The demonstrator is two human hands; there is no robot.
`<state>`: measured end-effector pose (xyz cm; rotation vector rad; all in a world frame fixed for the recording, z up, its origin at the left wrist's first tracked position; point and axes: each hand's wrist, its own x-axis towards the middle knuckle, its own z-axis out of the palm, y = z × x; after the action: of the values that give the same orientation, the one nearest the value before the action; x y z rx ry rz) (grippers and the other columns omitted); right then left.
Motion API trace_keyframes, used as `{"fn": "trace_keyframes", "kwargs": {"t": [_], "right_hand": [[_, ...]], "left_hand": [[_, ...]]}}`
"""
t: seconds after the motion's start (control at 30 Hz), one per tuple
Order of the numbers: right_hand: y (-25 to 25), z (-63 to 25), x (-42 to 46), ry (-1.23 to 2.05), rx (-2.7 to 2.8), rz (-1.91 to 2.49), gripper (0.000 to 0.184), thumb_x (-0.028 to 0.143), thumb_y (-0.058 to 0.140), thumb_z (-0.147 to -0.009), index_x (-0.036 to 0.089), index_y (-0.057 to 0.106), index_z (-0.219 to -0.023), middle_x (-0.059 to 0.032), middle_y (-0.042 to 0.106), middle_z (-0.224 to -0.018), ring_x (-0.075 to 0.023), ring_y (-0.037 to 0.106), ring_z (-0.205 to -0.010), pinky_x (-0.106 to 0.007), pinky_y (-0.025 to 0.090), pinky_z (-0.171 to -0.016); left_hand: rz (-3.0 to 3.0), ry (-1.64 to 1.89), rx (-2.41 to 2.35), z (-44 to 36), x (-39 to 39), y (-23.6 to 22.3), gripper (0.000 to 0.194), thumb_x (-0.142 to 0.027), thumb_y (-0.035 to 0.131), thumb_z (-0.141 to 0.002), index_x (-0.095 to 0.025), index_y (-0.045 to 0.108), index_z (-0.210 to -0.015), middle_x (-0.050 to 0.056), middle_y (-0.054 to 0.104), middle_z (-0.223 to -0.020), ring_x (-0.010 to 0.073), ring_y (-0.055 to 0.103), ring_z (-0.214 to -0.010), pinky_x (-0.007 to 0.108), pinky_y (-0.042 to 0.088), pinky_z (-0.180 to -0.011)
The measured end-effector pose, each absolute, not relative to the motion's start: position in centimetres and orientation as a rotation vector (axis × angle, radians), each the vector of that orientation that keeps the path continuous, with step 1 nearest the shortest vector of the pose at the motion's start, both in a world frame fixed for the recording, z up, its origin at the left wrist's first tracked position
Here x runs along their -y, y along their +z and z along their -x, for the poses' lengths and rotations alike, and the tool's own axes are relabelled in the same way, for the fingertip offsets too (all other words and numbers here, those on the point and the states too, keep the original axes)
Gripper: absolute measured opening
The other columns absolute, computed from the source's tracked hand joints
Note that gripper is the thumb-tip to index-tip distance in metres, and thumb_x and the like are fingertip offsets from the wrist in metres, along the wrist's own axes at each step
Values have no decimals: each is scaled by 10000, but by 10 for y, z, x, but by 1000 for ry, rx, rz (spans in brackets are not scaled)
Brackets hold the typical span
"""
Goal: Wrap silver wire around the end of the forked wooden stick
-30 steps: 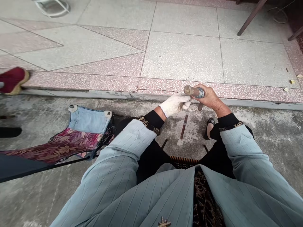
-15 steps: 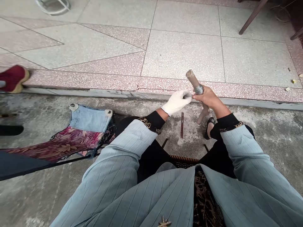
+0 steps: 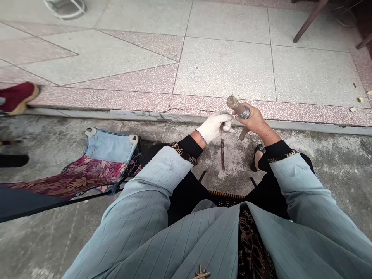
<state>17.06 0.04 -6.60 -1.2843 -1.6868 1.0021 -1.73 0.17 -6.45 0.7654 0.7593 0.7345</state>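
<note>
My right hand (image 3: 253, 118) is wrapped round a thick, pale brown wooden stick (image 3: 234, 104), below a coil of silvery wire (image 3: 244, 112) wound about it. The stick's blunt upper end tilts up and to the left; its lower end (image 3: 243, 133) shows under my palm. Close beside it on the left, my left hand (image 3: 216, 124), in a white knit glove, has its fingers pinched together on what looks like a thin strand of wire. The fingertips hide most of that strand. On the concrete below lies a narrow reddish-brown bar (image 3: 222, 155).
A tiled step (image 3: 145, 102) runs across in front of my hands. To the left stands a folding seat (image 3: 110, 145) with denim and flowered cloth, and a person's red shoe (image 3: 20, 95) rests at the step's edge. A wooden furniture leg (image 3: 309, 22) stands at upper right.
My right hand has tipped the stick, so its upper end is lower, nearer me and slightly left. My left hand has shifted slightly left and turned, its fingers now pinched downward.
</note>
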Motion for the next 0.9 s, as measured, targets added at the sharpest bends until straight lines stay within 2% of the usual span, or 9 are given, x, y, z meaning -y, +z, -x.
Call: {"fn": "trace_keyframes", "kwargs": {"t": [0.1,0.23,0.4,0.5,0.63,0.73,0.9], "right_hand": [[-63,-168,5,908,1757,1294,284,301,701,-761,205,637,-1020,-50,708,-964,-260,681,-926,-392,541,-813],[-58,-166,8,764,1842,1243,259,245,676,-761,222,647,-1017,-69,712,-1087,-274,668,-1055,-412,534,-906],[-54,-168,7,722,1965,1244,285,146,653,-698,231,654,-970,-55,732,-1041,-254,673,-1014,-403,509,-951],[-52,-169,8,729,1960,1250,307,139,661,-678,227,659,-972,-52,735,-1049,-256,675,-1022,-395,507,-950],[-52,-168,10,845,1869,1310,308,216,703,-727,221,657,-1032,-53,718,-1058,-250,692,-961,-352,529,-832],[-57,-168,9,919,1791,1362,327,300,706,-784,220,639,-1094,-36,708,-1003,-222,688,-850,-320,517,-738],[-66,-169,-1,865,1705,1387,341,316,758,-729,203,631,-1025,-15,706,-903,-218,652,-868,-358,510,-836]], "left_hand": [[-607,703,-771,16,-3,-63,123,-151,595,-789,-182,489,-735,-95,382,-529,38,297,-398,277,575,-544],[-410,608,-752,16,-3,-60,129,-161,538,-856,-197,469,-754,-90,350,-527,49,302,-382,235,494,-467],[-321,555,-739,15,-2,-54,224,-173,528,-881,-210,413,-692,-76,315,-504,52,295,-368,210,397,-421],[-314,558,-715,15,-3,-56,212,-158,534,-863,-204,424,-688,-72,317,-499,48,280,-365,204,370,-412],[-352,563,-717,15,-5,-62,185,-183,569,-850,-200,451,-708,-83,306,-510,42,257,-368,205,381,-419],[-470,590,-761,15,-4,-62,140,-172,568,-832,-192,484,-722,-84,327,-513,47,282,-379,233,453,-466],[-747,672,-787,13,-1,-64,78,-212,608,-797,-177,545,-767,-71,450,-533,66,394,-422,294,547,-572]]}}
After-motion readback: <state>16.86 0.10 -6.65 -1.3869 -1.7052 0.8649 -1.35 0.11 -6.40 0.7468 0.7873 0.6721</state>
